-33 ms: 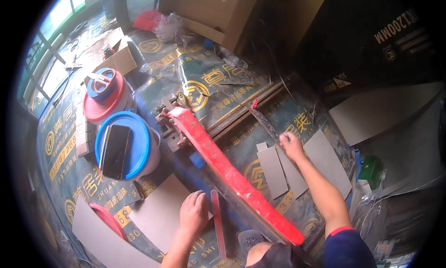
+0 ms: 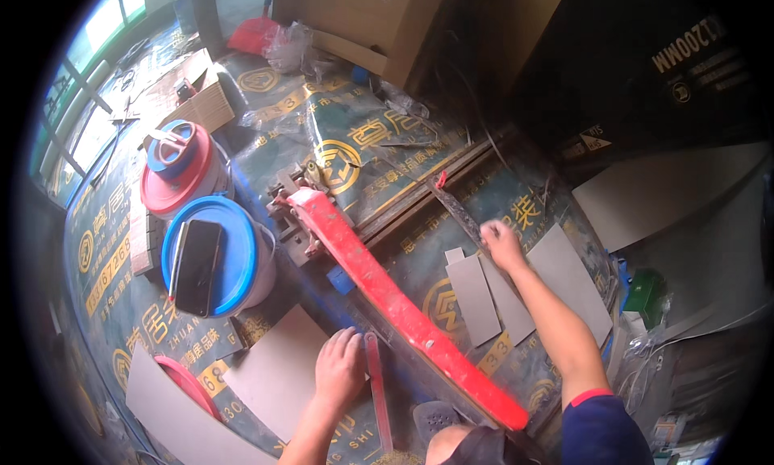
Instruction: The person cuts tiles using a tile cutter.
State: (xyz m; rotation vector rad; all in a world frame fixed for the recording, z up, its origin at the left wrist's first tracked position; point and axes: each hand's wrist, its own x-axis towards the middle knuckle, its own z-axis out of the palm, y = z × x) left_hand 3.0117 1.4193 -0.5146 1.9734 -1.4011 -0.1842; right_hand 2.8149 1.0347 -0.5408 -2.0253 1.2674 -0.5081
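My left hand lies flat, fingers spread, on the edge of a grey tile on the covered floor, right beside a thin red bar. A long red tile-cutter handle runs diagonally between my hands. My right hand reaches out to the near end of a dark narrow rail, at the top of two grey tile strips lying side by side. Its fingers are curled down there; what they grip is hidden. A wider grey tile lies to the right of my forearm.
A blue-lidded bucket carries a black phone; behind it stands a red-lidded bucket with a tape roll on top. Cardboard boxes stand at the back. A large grey tile and a green object are on the right.
My right hand has crept slightly up and left toward the rail's end. My left hand stays on the tile.
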